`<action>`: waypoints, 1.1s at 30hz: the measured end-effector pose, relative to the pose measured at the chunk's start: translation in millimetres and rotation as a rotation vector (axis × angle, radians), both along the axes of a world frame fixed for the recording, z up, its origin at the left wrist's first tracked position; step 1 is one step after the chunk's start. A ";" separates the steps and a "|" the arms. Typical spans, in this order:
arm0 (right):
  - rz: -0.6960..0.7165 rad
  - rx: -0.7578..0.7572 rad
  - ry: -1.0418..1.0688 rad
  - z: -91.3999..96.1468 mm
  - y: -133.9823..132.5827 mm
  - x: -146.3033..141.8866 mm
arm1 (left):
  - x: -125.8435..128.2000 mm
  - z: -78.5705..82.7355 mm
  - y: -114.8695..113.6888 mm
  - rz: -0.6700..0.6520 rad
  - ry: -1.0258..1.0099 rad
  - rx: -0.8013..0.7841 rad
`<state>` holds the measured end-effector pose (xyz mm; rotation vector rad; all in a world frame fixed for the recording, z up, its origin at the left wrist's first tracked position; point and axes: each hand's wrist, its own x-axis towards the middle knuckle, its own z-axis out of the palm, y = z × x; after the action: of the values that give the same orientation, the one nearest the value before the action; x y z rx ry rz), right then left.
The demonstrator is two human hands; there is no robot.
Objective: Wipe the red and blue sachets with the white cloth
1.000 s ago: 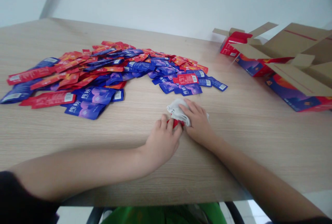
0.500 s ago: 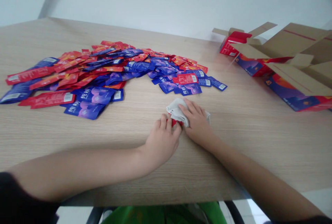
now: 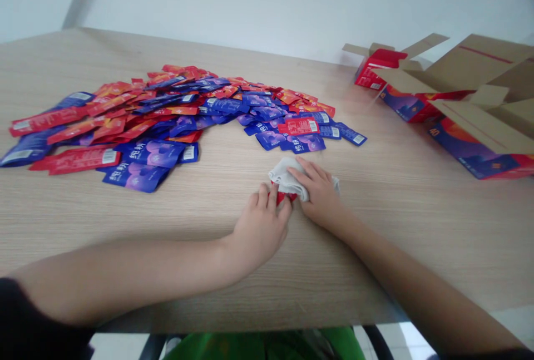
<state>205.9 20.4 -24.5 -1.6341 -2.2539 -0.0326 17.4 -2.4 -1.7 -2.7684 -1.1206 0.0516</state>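
Observation:
My left hand (image 3: pixel 263 223) presses its fingertips on the near left edge of a small red sachet (image 3: pixel 285 197) lying on the table. A pale grey cloth (image 3: pixel 287 177) covers most of that sachet, so only a strip of red shows. Bunched under the fingers of my right hand (image 3: pixel 321 196), the cloth rests on top, with one corner sticking out to the right. Just beyond both hands lies a smaller group of blue and red sachets (image 3: pixel 306 143).
A large heap of red and blue sachets (image 3: pixel 150 107) spreads over the left and middle of the wooden table (image 3: pixel 167 282). At the right stand open cardboard boxes, a small red one (image 3: pixel 375 70) and larger blue-and-red ones (image 3: pixel 467 151), flaps up. A white wall (image 3: pixel 250 4) rises behind.
My right hand has slid slightly to the right with the cloth, and a little more of the red sachet shows. My left hand stays in place.

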 end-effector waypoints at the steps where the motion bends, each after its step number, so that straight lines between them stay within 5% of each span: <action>1: -0.027 0.005 0.021 -0.3 1.6 3.4 | 0.0 -0.3 0.2 -0.003 -0.002 -0.001; 10: -0.092 0.064 0.137 -1.4 19.5 29.1 | 0.1 1.0 0.5 0.000 0.004 -0.003; 16: -0.119 0.060 0.407 13.1 22.0 49.7 | 0.2 1.2 0.6 -0.013 -0.003 -0.001; 23: -0.092 0.019 0.752 30.0 13.3 26.3 | 0.8 3.2 0.4 -0.004 0.003 -0.033; 30: 0.108 -0.053 0.100 8.3 -0.7 -11.4 | 0.8 5.0 0.1 0.007 -0.010 -0.026; 33: 0.092 -0.081 0.012 9.2 -2.1 -7.4 | 0.8 5.6 0.3 0.005 -0.004 -0.037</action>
<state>198.5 18.2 -15.4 -1.5635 -2.3468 0.0933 18.2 -2.1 3.9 -2.7991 -1.1392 0.0683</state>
